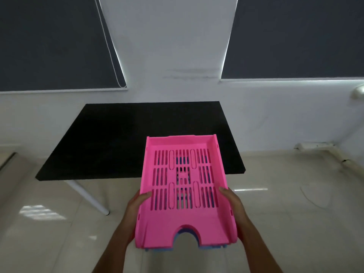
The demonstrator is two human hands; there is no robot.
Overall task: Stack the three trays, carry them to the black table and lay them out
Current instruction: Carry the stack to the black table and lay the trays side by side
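Observation:
A pink slotted tray [183, 219] tops a stack held in the air in front of me. Blue tray edges [212, 247] peek out beneath it along its near end and through the slots; how many lie below is hidden. My left hand [137, 205] grips the stack's left side, thumb over the rim. On the right side, my right hand [232, 203] grips the same way. The black table [110, 138] stands just ahead, its near edge under the stack's far half.
The table has white slanted legs [88, 196] and sits against a white wall [171, 56] under two dark window blinds. Glossy cream floor tiles [285, 213] lie all around. A cable duct [315, 145] runs along the wall base at right.

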